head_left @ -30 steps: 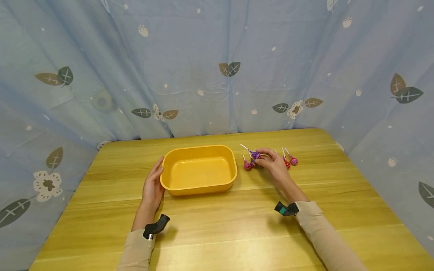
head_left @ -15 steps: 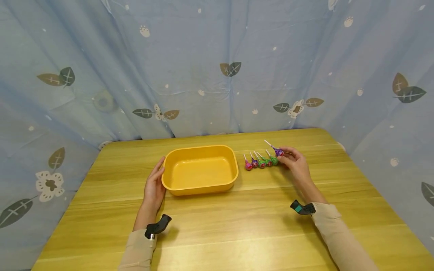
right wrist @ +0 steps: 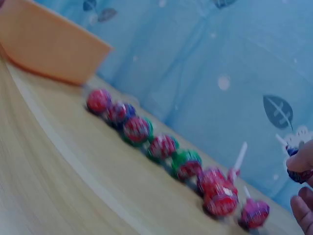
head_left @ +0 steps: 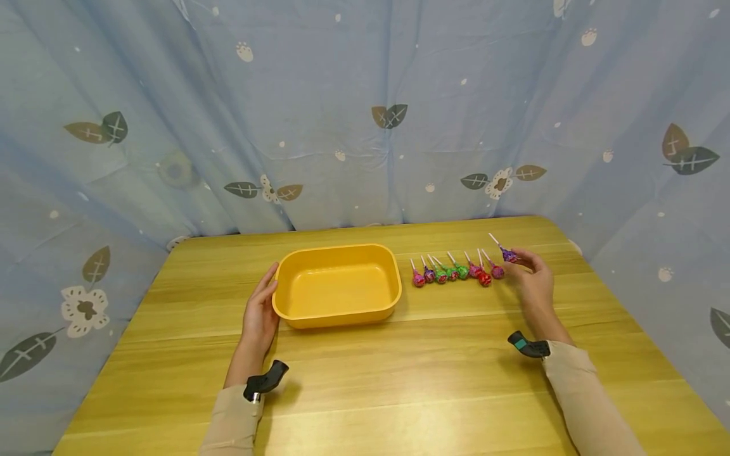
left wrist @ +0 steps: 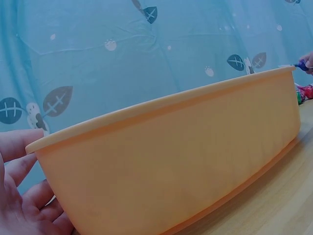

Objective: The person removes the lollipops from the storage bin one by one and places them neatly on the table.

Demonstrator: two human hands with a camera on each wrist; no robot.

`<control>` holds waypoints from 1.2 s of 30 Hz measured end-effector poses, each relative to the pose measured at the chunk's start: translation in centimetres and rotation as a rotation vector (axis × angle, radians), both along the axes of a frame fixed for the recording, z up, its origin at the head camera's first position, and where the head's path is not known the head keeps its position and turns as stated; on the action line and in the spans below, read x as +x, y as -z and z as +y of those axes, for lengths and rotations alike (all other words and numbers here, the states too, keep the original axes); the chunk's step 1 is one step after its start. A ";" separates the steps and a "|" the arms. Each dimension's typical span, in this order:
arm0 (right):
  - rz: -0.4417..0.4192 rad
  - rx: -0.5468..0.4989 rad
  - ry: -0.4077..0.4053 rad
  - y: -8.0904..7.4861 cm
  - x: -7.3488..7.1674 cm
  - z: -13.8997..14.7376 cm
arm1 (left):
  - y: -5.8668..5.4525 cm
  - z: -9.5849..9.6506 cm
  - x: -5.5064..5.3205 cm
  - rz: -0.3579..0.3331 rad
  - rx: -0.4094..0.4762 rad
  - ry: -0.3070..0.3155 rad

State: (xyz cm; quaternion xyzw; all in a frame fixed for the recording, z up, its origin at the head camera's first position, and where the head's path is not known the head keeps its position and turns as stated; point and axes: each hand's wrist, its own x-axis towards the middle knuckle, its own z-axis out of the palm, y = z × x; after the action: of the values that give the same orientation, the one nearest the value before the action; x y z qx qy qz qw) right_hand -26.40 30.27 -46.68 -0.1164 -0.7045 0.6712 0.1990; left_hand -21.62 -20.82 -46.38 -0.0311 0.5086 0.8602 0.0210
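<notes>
My right hand (head_left: 535,282) pinches a purple-wrapped lollipop (head_left: 509,255) by its candy head, its white stick pointing up and left. It hovers just past the right end of a row of lollipops on the table. In the right wrist view the thumb presses against the dark wrapper of that lollipop (right wrist: 296,169). My left hand (head_left: 259,316) rests along the left end of a yellow plastic basin (head_left: 336,321), its fingers straight against the wall. The left wrist view shows those fingers touching the basin (left wrist: 166,156) below its rim; the basin holds nothing.
Several lollipops in pink, purple, green and red wrappers lie side by side right of the basin, among them a green one (head_left: 462,272) and a red one (head_left: 484,278). The wooden table (head_left: 365,392) ends at a blue patterned curtain (head_left: 331,126) behind.
My right hand has carried the purple lollipop rightward, from above the row's left part to beyond its right end, uncovering the others. The left hand and basin have stayed put.
</notes>
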 end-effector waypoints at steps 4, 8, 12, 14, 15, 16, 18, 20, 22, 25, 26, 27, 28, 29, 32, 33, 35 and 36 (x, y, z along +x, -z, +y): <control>-0.017 -0.059 0.013 0.8 -0.2 1.1 | 0.1 0.0 0.0 0.006 0.002 -0.001; -0.067 0.030 0.042 1.6 -0.1 1.9 | 0.0 0.1 -0.1 0.013 0.002 0.000; -0.102 0.191 0.070 2.4 -0.1 2.3 | -0.1 0.1 -0.2 0.010 0.002 0.000; -0.097 0.251 0.068 2.7 -0.2 2.4 | 0.0 0.1 -0.4 0.008 0.007 0.002; -0.090 0.286 0.064 2.9 -0.3 2.5 | 0.1 0.1 -0.4 0.006 0.011 -0.001; -0.087 0.322 0.059 3.1 -0.3 2.5 | 0.1 0.0 -0.4 0.005 0.015 -0.002; -0.077 0.385 0.045 3.4 -0.4 2.5 | 0.3 -0.1 -0.5 -0.002 0.023 -0.008; -0.070 0.426 0.036 3.6 -0.4 2.4 | 0.4 -0.1 -0.5 -0.007 0.027 -0.014; -0.062 0.441 0.031 3.7 -0.4 2.4 | 0.5 -0.2 -0.5 -0.009 0.026 -0.014; -0.049 0.453 0.033 3.7 -0.4 2.3 | 0.5 -0.2 -0.6 -0.006 0.024 -0.012; -0.048 0.459 0.035 3.7 -0.4 2.3 | 0.4 -0.2 -0.6 -0.005 0.025 -0.010; -0.047 0.466 0.037 3.8 -0.4 2.2 | 0.4 -0.2 -0.6 -0.004 0.024 -0.010; -0.048 0.473 0.038 3.8 -0.4 2.2 | 0.4 -0.1 -0.6 -0.003 0.024 -0.010; -0.048 0.478 0.038 3.8 -0.4 2.2 | 0.4 -0.1 -0.6 -0.004 0.025 -0.012; -0.061 0.487 0.037 3.8 -0.4 2.1 | 0.4 -0.1 -0.5 -0.006 0.019 -0.015; -0.066 0.491 0.037 3.8 -0.4 2.1 | 0.4 -0.1 -0.5 -0.007 0.015 -0.016; -0.078 0.500 0.035 3.8 -0.4 2.0 | 0.4 -0.1 -0.5 -0.006 0.008 -0.014; -0.084 0.511 0.034 3.8 -0.4 2.0 | 0.4 -0.1 -0.4 -0.005 0.003 -0.013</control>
State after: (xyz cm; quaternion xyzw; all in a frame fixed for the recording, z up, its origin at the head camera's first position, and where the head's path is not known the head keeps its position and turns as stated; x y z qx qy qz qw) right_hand -26.79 32.25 -50.47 -0.1020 -0.8567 0.4628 0.2036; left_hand -22.06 -20.94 -46.78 -0.0368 0.5071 0.8609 0.0167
